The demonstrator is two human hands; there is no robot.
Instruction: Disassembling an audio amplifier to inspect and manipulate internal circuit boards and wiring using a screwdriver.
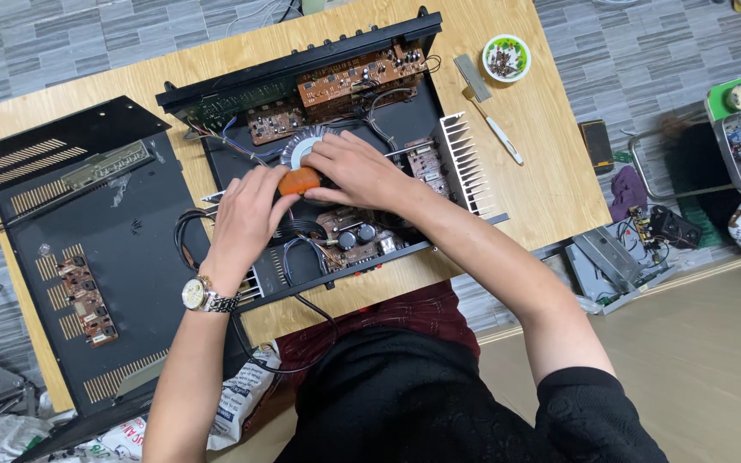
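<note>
Head view: I see amplifier chassis (405, 120) open on counter (551, 171), cover (113, 249) off and lying left, small board (87, 300) on it. So opening done, I judge; work now inside.

Left hand (246, 219) fingers pressed together over orange part (299, 181), just near of ring transformer (302, 147). Right hand (355, 171) lies spread on transformer, fingertips at orange part.

Room: heatsink (465, 163) fins hem right wrist; boards close far side; cables (302, 240) near side. Brush (495, 124) and bowl (506, 57) well apart, right. Near counter edge just below chassis.
</note>
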